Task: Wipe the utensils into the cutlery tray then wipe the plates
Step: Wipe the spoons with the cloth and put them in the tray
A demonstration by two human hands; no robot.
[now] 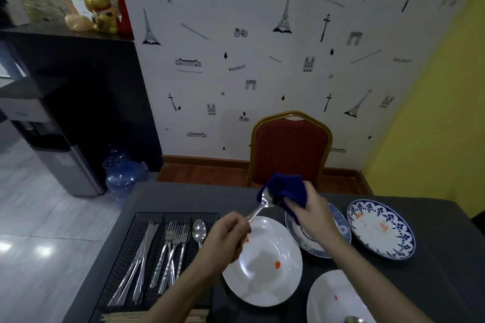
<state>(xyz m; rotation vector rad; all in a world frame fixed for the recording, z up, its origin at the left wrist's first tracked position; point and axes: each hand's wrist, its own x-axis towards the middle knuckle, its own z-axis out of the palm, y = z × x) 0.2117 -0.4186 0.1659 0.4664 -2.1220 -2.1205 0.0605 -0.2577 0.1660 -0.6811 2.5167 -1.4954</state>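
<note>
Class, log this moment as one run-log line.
step: wiping shiny metal spoon | left hand: holds handle | right hand: rubs bowl with dark blue cloth | black mesh cutlery tray: knives, forks, one spoon | plates: unwiped

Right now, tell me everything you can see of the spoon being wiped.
The spoon is shiny, silver-coloured metal. It is held in the air above the white plate, tilted, handle down-left and bowl up-right. The left hand grips the handle end, hiding part of it. The right hand presses a dark blue cloth around the bowl, so only one edge of the bowl shows. It touches nothing else.
</note>
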